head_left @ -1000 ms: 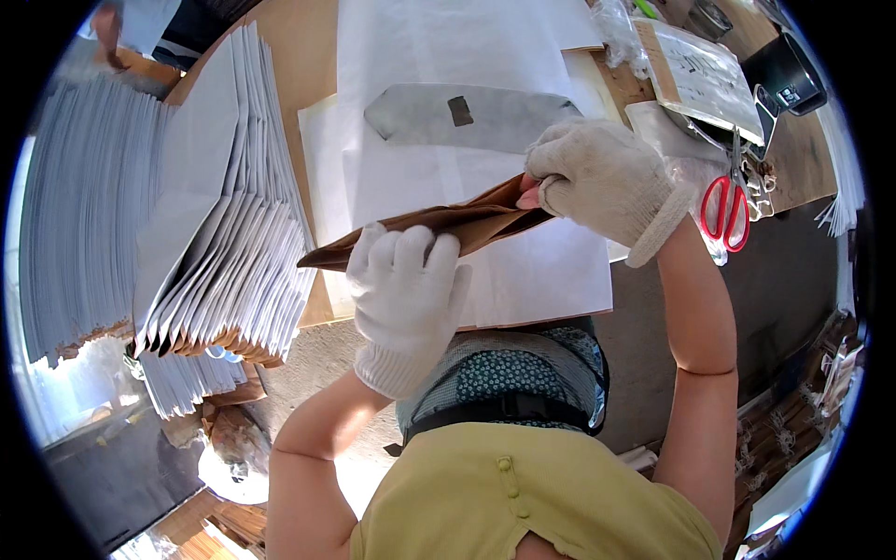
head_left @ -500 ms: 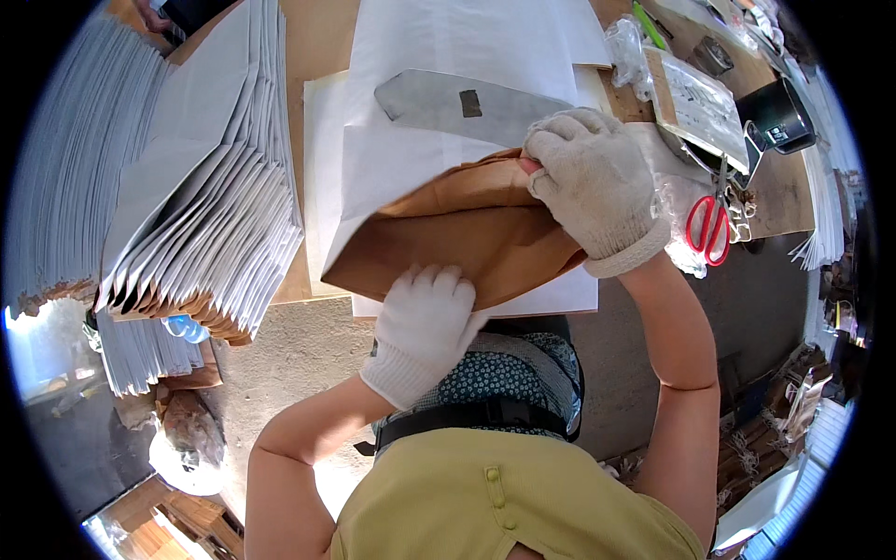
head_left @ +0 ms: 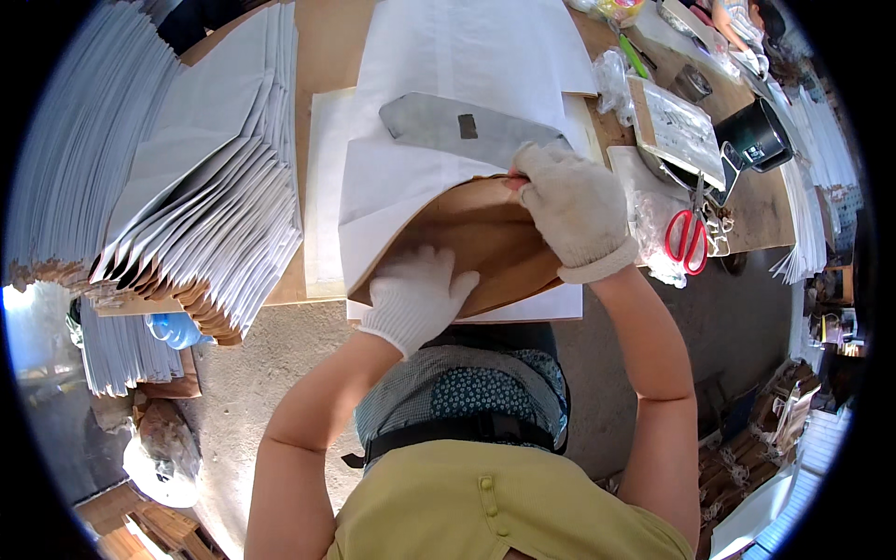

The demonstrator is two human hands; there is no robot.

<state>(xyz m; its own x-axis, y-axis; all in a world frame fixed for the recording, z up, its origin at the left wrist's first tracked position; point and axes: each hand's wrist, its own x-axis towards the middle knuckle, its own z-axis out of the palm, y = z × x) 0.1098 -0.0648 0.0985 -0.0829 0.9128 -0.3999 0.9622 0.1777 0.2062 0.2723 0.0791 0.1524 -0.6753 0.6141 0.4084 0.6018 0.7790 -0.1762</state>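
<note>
A large paper bag (head_left: 485, 229), white outside and brown inside, lies near the table's front edge with its mouth gaping toward me. My right hand (head_left: 577, 213), in a knitted white glove, grips the upper right rim of that mouth, thumb on the inside. At the lower left of the opening is my left hand (head_left: 418, 291), also gloved. Its fingers are spread and reach into the mouth against the brown paper, the thumb apart. Beyond the bag's mouth, a flat grey plate (head_left: 425, 119) with a small dark patch rests on white paper (head_left: 467, 47).
Folded white paper bags (head_left: 201, 177) with brown insides stand in a thick stack at the left. On the right are red-handled scissors (head_left: 688, 238), a flat board (head_left: 681, 131), a black container (head_left: 754, 135) and clear plastic (head_left: 611, 79). Another person (head_left: 737, 28) is at the far right.
My left hand has moved from the bag's near rim into its mouth, and its fingers have spread. The mouth gapes wider. My right hand keeps its hold; the view has shifted slightly.
</note>
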